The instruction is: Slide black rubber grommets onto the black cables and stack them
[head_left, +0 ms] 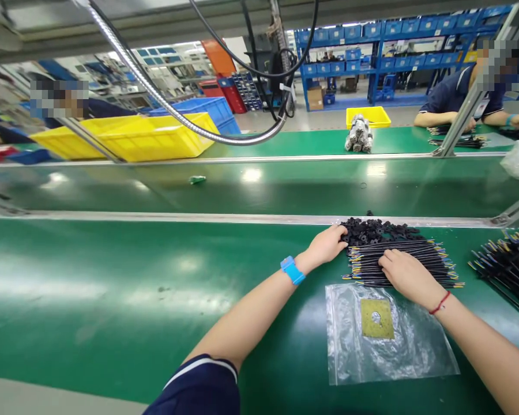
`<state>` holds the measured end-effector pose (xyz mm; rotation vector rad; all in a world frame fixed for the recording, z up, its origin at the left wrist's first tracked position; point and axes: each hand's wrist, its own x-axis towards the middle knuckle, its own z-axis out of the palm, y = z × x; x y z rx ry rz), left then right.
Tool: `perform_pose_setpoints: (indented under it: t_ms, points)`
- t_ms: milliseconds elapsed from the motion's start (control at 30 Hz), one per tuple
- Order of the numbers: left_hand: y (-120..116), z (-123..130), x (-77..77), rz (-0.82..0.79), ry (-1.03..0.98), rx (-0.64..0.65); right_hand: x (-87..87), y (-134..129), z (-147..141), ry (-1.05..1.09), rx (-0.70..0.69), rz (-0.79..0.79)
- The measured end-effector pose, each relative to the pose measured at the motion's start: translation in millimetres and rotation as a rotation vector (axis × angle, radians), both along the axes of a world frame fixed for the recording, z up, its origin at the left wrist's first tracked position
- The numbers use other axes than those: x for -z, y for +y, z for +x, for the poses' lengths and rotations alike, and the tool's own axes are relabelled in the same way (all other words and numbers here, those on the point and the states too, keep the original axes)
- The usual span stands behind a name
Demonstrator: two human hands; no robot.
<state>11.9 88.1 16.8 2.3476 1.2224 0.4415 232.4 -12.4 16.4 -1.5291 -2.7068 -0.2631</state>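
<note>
My left hand (327, 244) reaches to the left edge of a heap of small black parts (378, 230). Its fingers are bent and closed at the heap, and whatever they pinch is hidden. Just in front of that heap lies a row of short black cables (367, 264) with blue and yellow wire ends. Over the middle of this row, my right hand (406, 276) has its fingers curled together on a cable; the fingertips are partly hidden. Below both hands a clear plastic bag (346, 351) lies flat, with a yellowish square plate (368, 328) with a central hole.
A thick bundle of black cables (510, 274) lies at the right. Metal rails (199, 217) cross behind the work surface. Beyond stand yellow bins (164, 138), a yellow tray (374, 115) and wrapped metallic parts (358, 135). People sit across the line. A metal hose (155, 101) hangs overhead.
</note>
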Motion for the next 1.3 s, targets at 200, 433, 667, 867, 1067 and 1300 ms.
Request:
perform_pose_setpoints:
  t_ms: [200, 433, 667, 867, 1067, 1300]
  points:
    - [-5, 7, 3.6, -0.049, -0.128, -0.033, -4.8, -5, 1, -0.035, -0.027, -0.061]
    - [-3, -4, 7.5, -0.153, -0.393, -0.061, -16.2, 10, 9, 0.074, -0.023, -0.143]
    - [-26, -15, 6.4, -0.488, -0.784, -0.104, -28.9, -26, 17, 0.443, 0.035, -0.267]
    - [-49, -10, -1.1, -0.719, -0.903, -0.154, -10.8, -45, 3, 0.237, -0.086, -0.237]
    - [-57, -10, -8.5, -0.823, -0.965, -0.172, -4.2, -29, 0, 0.164, -0.042, -0.29]
    - [-71, -15, -10.3, -0.965, -0.938, -0.136, -26.9, -41, 23, 0.612, 0.176, -0.493]
